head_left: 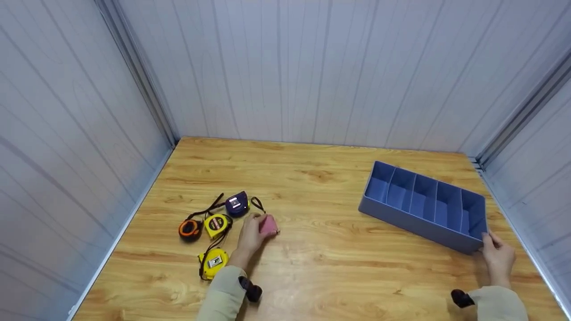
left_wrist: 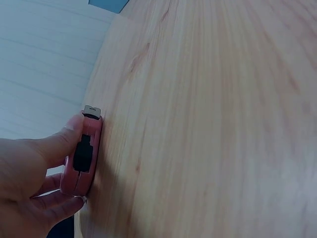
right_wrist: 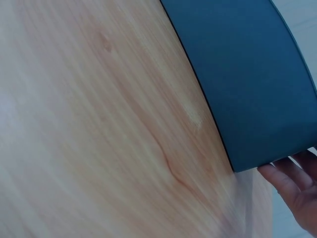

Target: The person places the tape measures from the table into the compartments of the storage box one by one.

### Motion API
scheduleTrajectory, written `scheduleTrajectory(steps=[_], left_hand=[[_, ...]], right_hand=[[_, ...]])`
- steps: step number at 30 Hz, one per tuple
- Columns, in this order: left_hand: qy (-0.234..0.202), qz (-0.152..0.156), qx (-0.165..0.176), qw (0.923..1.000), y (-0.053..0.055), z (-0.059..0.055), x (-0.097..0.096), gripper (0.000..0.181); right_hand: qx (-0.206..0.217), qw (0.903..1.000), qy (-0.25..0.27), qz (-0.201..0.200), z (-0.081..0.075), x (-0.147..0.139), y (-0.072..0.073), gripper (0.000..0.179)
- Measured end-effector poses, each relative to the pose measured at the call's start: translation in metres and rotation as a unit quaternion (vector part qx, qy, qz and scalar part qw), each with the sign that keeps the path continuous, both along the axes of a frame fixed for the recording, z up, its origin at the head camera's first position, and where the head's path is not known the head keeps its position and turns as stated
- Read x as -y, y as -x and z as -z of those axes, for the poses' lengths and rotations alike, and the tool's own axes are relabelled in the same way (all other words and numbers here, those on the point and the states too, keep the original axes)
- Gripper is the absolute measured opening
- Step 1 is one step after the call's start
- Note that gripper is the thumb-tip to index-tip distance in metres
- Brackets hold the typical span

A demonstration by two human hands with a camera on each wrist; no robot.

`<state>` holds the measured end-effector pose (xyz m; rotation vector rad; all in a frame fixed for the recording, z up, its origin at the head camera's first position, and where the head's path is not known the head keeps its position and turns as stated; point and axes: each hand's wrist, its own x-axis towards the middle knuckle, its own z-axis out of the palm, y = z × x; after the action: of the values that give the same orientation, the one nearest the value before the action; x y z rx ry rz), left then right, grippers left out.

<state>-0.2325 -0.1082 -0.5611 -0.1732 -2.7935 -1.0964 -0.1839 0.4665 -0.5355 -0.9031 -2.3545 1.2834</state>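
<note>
In the head view my left hand [head_left: 250, 234] grips a small pink tape measure [head_left: 268, 226] at the table's middle left. The left wrist view shows the thumb on one side of its pink case [left_wrist: 81, 158] and fingers on the other, with the metal end hook at the top. My right hand [head_left: 498, 257] touches the near right corner of a blue divided box [head_left: 419, 226]. From the right wrist, extended fingers [right_wrist: 281, 179] rest against the box's end, their tips partly hidden behind its blue side wall [right_wrist: 242, 84].
Left of my left hand lie a dark blue tape measure [head_left: 237, 204], a yellow one [head_left: 217, 225], an orange and black one [head_left: 190, 230] and a larger yellow one [head_left: 214, 262], with black straps. Pale panels [head_left: 303, 76] enclose the wooden table [head_left: 321, 267].
</note>
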Motion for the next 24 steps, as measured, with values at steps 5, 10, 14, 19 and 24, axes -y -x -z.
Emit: scheduleTrajectory(steps=[5, 10, 14, 19, 24], left_hand=[[0.0, -0.004, -0.001, 1.0, 0.0, 0.0, -0.001, 0.056], [-0.006, -0.003, 0.007, 0.9999, 0.0, 0.0, -0.001, 0.057], [-0.007, -0.002, 0.007, 1.0, 0.0, -0.001, -0.001, 0.058], [-0.009, -0.003, 0.01, 0.9999, -0.001, -0.003, -0.002, 0.057], [-0.016, -0.005, 0.015, 0.9998, -0.001, -0.003, -0.002, 0.057]], right_hand=[[-0.019, 0.9997, 0.004, 0.013, 0.019, -0.012, 0.007, 0.049], [-0.007, 0.9999, 0.0, 0.015, 0.057, -0.04, 0.025, 0.049], [-0.014, 0.9999, 0.003, 0.008, 0.066, -0.042, 0.032, 0.05], [-0.037, 0.9983, 0.037, -0.026, 0.039, -0.018, 0.02, 0.049], [0.006, 0.9993, 0.024, -0.029, 0.018, 0.005, 0.015, 0.053]])
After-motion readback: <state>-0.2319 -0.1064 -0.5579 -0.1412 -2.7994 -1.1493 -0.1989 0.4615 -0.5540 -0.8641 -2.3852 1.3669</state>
